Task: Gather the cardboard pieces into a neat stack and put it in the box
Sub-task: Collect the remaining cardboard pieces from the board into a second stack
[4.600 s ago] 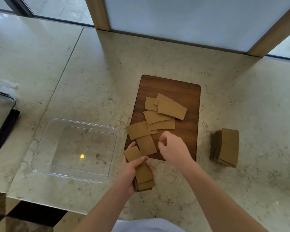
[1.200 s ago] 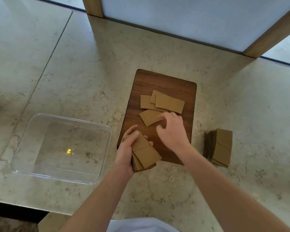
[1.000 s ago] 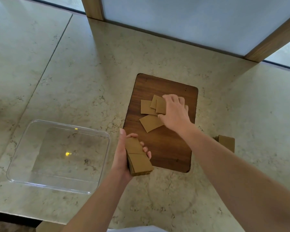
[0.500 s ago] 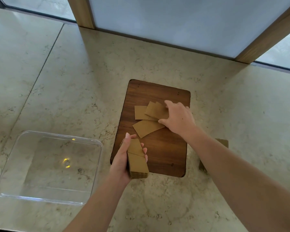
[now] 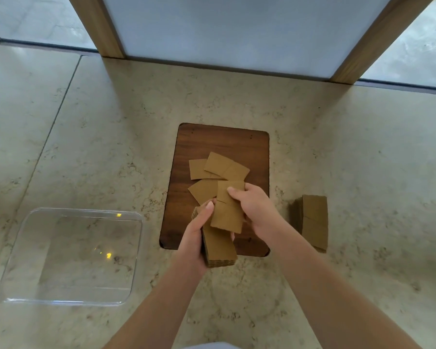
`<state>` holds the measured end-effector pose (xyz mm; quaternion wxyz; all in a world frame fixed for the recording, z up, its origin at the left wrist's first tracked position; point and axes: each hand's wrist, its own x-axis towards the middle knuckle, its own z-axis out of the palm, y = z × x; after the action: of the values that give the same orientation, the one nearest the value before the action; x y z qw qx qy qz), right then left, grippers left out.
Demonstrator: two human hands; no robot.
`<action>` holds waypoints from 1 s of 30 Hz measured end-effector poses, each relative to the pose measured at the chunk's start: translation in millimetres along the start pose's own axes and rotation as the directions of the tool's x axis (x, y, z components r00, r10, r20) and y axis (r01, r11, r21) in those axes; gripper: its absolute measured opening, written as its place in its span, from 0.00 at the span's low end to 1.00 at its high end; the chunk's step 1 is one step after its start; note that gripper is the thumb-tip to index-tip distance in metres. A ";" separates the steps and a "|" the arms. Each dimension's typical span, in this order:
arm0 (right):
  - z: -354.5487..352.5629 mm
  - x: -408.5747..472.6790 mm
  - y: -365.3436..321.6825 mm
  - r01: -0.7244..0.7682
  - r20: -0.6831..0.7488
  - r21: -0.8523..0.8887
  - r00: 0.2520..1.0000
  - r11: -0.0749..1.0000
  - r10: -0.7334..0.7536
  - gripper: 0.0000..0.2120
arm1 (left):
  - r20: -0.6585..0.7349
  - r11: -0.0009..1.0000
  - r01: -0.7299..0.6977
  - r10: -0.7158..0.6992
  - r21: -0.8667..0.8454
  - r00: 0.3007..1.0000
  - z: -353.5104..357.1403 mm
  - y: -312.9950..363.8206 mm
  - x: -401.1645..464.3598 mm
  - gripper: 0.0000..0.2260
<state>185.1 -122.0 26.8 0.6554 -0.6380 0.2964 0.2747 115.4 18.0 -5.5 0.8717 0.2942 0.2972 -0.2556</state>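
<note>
Cardboard pieces during gathering. The held stack (image 5: 220,248) sits in the left hand (image 5: 195,239), thumb pressed along its upper left edge and fingers wrapped under the far side; it hangs above the near edge of the wooden board (image 5: 219,142). This grip leaves the top face open, presumably so each new piece can be laid flat on it. The right hand (image 5: 256,210) is closed on one single piece (image 5: 228,210), thumb on top at its far end, and brings it down slightly askew over the stack; the piece overlaps the stack but is not yet squared with it.

Three loose pieces (image 5: 219,170) remain on the board: two overlapping at the far side and one tilted piece (image 5: 203,192) just behind the hands, partly covered by the carried piece. Whether another lies hidden under them cannot be told. A second stack (image 5: 314,220), its count not readable, rests on the table (image 5: 337,147) just right of the board, apart from both hands.

One clear plastic box (image 5: 23,253) stands on the table to the left of the board, empty, within reach of the left hand. Judged from this layout, gathering is well advanced but unfinished, and nothing has yet gone into the box.
</note>
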 end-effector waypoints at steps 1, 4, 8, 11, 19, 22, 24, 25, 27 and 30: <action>1.0 -1.9 4.8 0.015 -0.022 0.073 1.000 0.997 -0.013 0.09 | -0.004 1.000 -0.015 0.015 -0.004 1.000 0.1 -1.7 -1.3 0.20; 6.1 -11.3 14.0 0.032 -0.050 0.376 0.999 0.926 -0.014 0.07 | -0.032 0.998 -0.055 0.054 -0.025 0.998 0.4 -6.4 -4.2 0.27; 8.1 -15.5 25.4 -0.002 -0.095 0.334 0.995 0.943 0.036 0.06 | -0.046 0.999 -0.042 0.042 -0.004 0.998 -2.1 -9.6 -6.6 0.31; -0.6 -14.4 33.0 0.114 -0.051 -0.095 0.992 0.989 -0.120 0.09 | -0.037 0.999 -0.040 0.039 -0.020 0.999 -11.2 -7.5 -6.4 0.34; 8.6 -3.5 9.8 0.361 0.291 -0.554 0.928 0.750 -0.232 0.16 | 0.009 0.995 0.097 -0.097 0.023 0.995 -7.8 11.0 2.7 0.37; 16.7 17.2 -7.7 0.456 0.338 -0.624 0.889 0.635 -0.308 0.18 | -0.038 0.996 0.080 -0.078 0.050 0.996 -1.1 25.0 12.3 0.40; 13.8 40.7 -26.4 0.405 0.222 -0.586 0.913 0.702 -0.342 0.25 | 0.029 1.000 0.022 -0.022 -0.005 0.999 0.8 38.7 22.5 0.40; 9.1 53.2 -32.0 0.368 0.121 -0.628 0.917 0.686 -0.381 0.29 | 0.076 0.999 -0.003 0.005 -0.037 0.997 2.1 42.7 26.7 0.36; 1.1 77.0 -39.4 0.228 -0.022 -0.818 0.905 0.527 -0.426 0.33 | 0.124 0.996 -0.030 0.040 -0.085 0.991 4.7 49.9 36.2 0.28; -2.4 98.9 -34.9 0.092 0.006 -0.974 0.924 0.208 -0.383 0.36 | 0.028 0.992 -0.051 0.054 -0.120 0.998 4.6 53.5 49.3 0.28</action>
<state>277.3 -127.4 -22.8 0.1211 -0.9684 0.0394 0.2144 184.4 38.8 -16.2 0.8986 0.2454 0.2906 -0.2190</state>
